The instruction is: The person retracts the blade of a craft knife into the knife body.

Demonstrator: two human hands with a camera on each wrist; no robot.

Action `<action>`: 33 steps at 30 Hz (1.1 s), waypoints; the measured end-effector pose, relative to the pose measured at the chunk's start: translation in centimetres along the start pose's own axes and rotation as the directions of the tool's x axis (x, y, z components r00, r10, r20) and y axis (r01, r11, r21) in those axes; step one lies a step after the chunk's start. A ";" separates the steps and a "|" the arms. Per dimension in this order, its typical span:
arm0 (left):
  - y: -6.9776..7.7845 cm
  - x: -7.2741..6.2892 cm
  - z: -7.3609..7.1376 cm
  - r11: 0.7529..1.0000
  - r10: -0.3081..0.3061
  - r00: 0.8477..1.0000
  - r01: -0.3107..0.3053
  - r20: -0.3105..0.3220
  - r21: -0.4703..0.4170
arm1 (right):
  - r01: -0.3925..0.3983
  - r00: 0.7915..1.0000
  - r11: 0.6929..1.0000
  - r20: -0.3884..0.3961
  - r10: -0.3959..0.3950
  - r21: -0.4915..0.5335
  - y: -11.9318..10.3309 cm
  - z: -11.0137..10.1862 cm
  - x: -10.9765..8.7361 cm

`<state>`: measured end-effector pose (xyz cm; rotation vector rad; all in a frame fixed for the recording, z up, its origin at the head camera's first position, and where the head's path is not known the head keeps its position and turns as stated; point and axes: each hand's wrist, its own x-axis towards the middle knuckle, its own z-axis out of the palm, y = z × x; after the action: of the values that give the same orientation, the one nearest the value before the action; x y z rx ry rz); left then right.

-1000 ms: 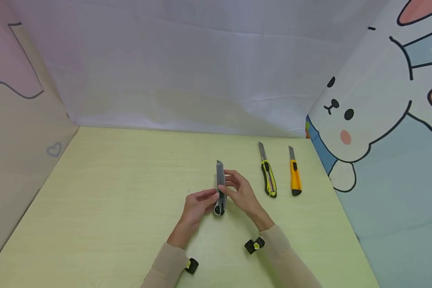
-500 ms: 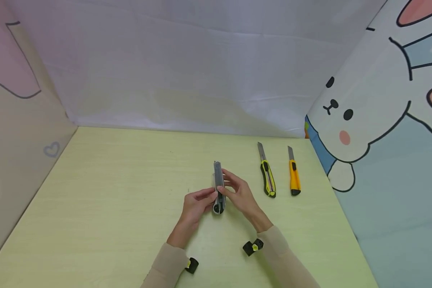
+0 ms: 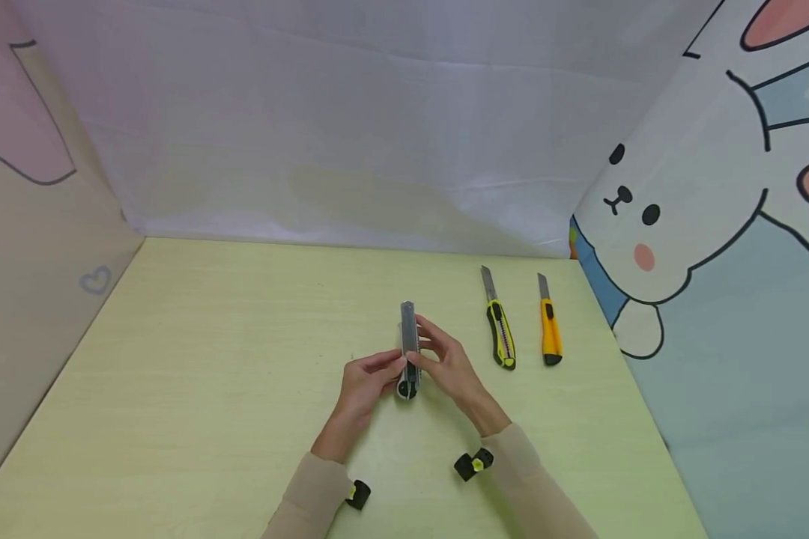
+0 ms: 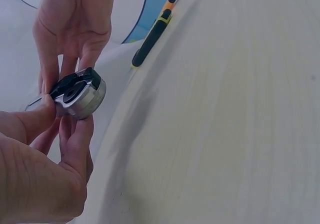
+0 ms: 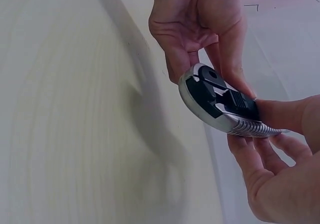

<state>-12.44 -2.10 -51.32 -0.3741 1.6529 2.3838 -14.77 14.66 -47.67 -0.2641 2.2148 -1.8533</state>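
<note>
Silver box cutter (image 3: pixel 408 327) is being held b/w both hands, prob off the table (image 3: pixel 243 374) going by the wrist cams, long axis running 12 to 6 w/ the butt end (image 3: pixel 404 390) pointing at 6. From the left hand (image 3: pixel 371 382) it's lying approx 2 o'clock, from the right hand (image 3: pixel 448 367) approx 10. Both are touching it: left thumb + fingers are pinching the lower part, right ones are pinching higher up. IMO the next move is hinging on the black slider (image 5: pixel 239 101), and the right thumb (image 5: pixel 285 115) is resting nearest to it.

Head cam is showing the full length, plus a green-and-black cutter (image 3: pixel 501 329) lying at 2 o'clock from the right hand and a yellow cutter (image 3: pixel 550 326) beyond it. Right wrist cam is showing the slider's ridges + ribbed edge (image 5: pixel 250 128) way better. Can't tell if any blade's poking out, tbh.
</note>
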 end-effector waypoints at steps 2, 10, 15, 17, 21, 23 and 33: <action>0.0 0.1 0.0 1.000 0.000 1.000 0.000 0.000 0.004 | 0.002 1.000 1.000 0.003 -0.002 -0.002 0.0 0.0 0.0; 0.0 0.1 0.1 1.000 -0.013 1.000 0.013 -0.009 0.005 | -0.011 1.000 1.000 0.026 0.011 0.006 0.2 -0.2 -0.1; 0.0 0.1 0.1 1.000 -0.005 1.000 0.005 -0.003 0.002 | -0.027 0.999 0.999 0.037 0.026 0.039 0.7 -0.3 0.0; 0.0 0.1 0.1 1.000 -0.001 1.000 0.001 -0.006 0.003 | -0.035 0.999 0.998 0.040 0.033 0.052 0.7 -0.3 0.0; 0.0 0.1 0.1 1.000 0.000 1.000 0.000 -0.011 0.005 | -0.039 0.998 0.997 0.042 0.036 0.064 0.7 -0.3 -0.2; 0.0 0.1 0.1 1.000 0.002 1.000 -0.002 -0.006 0.009 | -0.041 0.998 0.996 0.039 0.038 0.073 0.7 -0.3 -0.2; 0.3 0.0 -0.2 0.999 -0.006 1.000 0.007 -0.026 0.031 | -0.040 0.997 0.995 0.073 0.033 0.096 0.8 -0.1 -0.5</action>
<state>-12.49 -2.34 -51.14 -0.4061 1.6958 2.3550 -14.26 15.06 -48.44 -0.2663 2.0618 -1.8958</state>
